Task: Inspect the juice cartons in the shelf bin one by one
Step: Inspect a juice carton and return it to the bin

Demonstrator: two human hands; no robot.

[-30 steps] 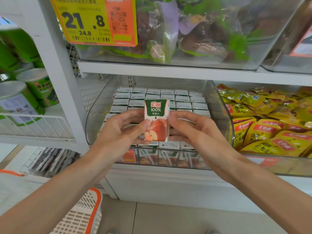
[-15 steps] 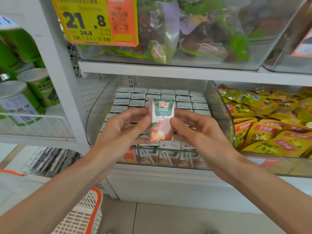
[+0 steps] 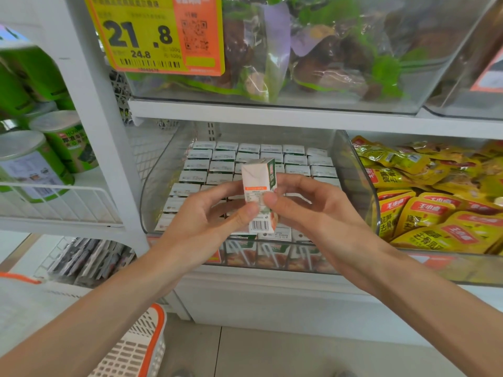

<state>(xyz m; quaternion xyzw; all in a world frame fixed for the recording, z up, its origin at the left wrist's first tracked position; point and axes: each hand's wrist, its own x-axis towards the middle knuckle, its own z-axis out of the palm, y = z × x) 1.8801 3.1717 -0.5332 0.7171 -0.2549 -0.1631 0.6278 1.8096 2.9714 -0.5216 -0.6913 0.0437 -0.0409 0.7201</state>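
Pinched between both thumbs and fingertips, the juice carton [image 3: 255, 183] sits upright in front of us. Our left hand [image 3: 201, 227] grips it from nine o'clock, thumb pressed on the near face. Our right hand [image 3: 313, 213] grips it from three o'clock, fingers curled round the far edge.

A second ago the green front with the fruit picture faced us. We have since turned the carton about its upright axis. The white panel with the printed table and barcode now looks at us, and the green face has swung off towards two o'clock.

The carton hangs just above the front rows of the clear shelf bin [image 3: 353, 180], lifted free of them. The other cartons [image 3: 245, 156] stand packed in neat rows behind it, towards twelve o'clock. Yellow snack pouches [image 3: 435, 202] fill the next bin at three o'clock. An orange-rimmed basket [image 3: 141, 346] shows at seven o'clock.

We judge that this carton is mid-inspection: front seen, label side under our eyes now. Any remaining faces, then setting it back, would likely come next. Most of the bin is seemingly still to be checked.
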